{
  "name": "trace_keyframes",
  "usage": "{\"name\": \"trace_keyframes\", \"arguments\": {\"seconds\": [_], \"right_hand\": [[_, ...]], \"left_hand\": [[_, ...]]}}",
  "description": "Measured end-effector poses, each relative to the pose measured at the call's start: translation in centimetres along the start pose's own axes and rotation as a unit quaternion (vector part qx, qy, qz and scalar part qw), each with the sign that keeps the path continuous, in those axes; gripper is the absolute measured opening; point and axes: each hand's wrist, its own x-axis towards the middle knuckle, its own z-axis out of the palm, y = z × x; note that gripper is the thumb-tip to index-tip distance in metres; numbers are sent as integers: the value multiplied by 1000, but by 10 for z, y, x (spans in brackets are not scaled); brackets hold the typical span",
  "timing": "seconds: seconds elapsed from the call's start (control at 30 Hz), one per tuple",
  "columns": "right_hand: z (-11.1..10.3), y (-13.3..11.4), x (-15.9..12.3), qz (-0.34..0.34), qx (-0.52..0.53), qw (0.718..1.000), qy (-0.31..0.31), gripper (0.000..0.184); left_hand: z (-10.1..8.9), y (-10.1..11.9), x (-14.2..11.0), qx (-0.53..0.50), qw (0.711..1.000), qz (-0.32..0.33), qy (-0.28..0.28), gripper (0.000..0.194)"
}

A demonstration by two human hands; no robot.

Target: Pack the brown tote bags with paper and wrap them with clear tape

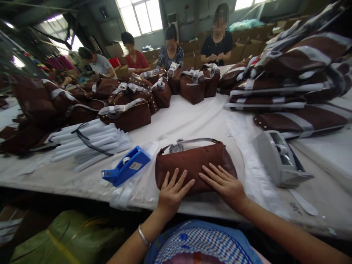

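Observation:
A brown handbag (189, 157) lies on the table right in front of me, its wrapped strap on the far side. My left hand (172, 192) rests flat on the bag's near left part, fingers spread. Against the right part of the same bag, my right hand (224, 181) is pressed with its fingers stretched out. Neither hand grips anything. Just left of the bag stands a blue tape dispenser (129, 167). A grey tape dispenser (282, 161) is to the right, beyond my right hand.
A bundle of white paper strips (90, 141) tied with a dark band lies at the left. Several brown handbags (132, 115) stand farther back on the white-covered table (192, 121). Stacked brown bags (291, 84) rise at the right. Several people (217, 46) are across the table.

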Motion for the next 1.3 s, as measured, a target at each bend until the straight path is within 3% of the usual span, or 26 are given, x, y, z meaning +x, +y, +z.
{"name": "trace_keyframes", "arguments": {"seconds": [0.1,0.2,0.3,0.4,0.53,0.67,0.83,0.97,1.17,1.3], "right_hand": [[10,-5,-8,1,-1,1000,32,57],[10,-5,-9,7,-1,1000,26,58],[-2,-5,1,5,1,1000,-5,62],[-18,-7,17,-7,10,999,-39,62],[-28,-13,35,-68,26,996,-57,60],[-16,-12,41,-113,4,992,-51,54],[10,-8,32,-90,-13,996,-10,54],[13,-8,27,-84,-8,996,-12,54],[-5,-2,39,-116,16,991,-63,60],[-15,8,61,-168,77,969,-161,58]], "left_hand": [[6,1,-8,-11,999,-1,44,53],[0,-6,-15,-43,999,16,27,52],[-13,-15,-24,-38,999,-30,7,48],[-21,-18,-30,-12,993,-109,31,46],[-25,-21,-30,-36,994,-99,15,42],[-21,-28,-33,-52,996,-67,-18,33],[-6,-35,-38,-50,998,-45,-12,23],[-6,-35,-39,-63,997,-51,-6,23],[-19,-32,-50,-47,993,-89,62,29],[-13,-28,-49,-32,993,-97,62,25]]}}
